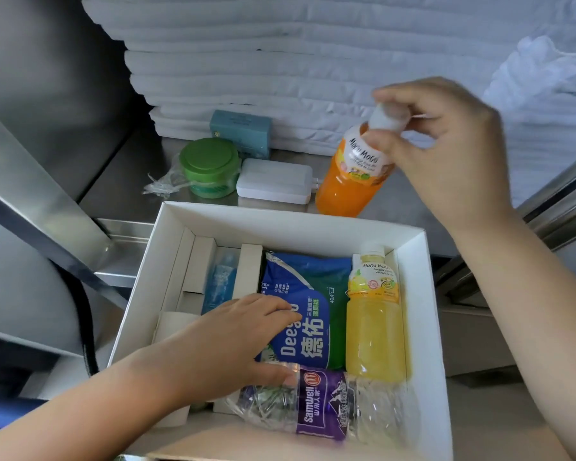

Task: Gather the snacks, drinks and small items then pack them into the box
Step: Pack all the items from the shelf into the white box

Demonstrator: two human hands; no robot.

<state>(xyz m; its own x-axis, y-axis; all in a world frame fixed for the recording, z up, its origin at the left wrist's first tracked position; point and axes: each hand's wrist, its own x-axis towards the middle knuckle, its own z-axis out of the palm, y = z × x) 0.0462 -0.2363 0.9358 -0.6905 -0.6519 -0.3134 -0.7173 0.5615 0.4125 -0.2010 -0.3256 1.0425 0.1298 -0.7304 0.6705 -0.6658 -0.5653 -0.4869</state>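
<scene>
A white box (313, 221) sits open in front of me. Inside lie a blue wet-wipes pack (310, 294), a yellow Mogu Mogu bottle (374, 327), a clear water bottle (323, 407) with a purple label, and a small blue bottle (222, 281) between white dividers. My left hand (226, 344) rests flat on the wipes pack, thumb against the water bottle. Behind the box, my right hand (446, 144) pinches the white cap of an orange Mogu Mogu bottle (350, 178), which tilts above the steel counter.
On the steel counter (123, 181) behind the box stand a green round jar (208, 166) in clear wrap, a white charger block (275, 181) and a teal box (243, 131). Stacked white sheets (296, 61) rise at the back. Steel ledges flank both sides.
</scene>
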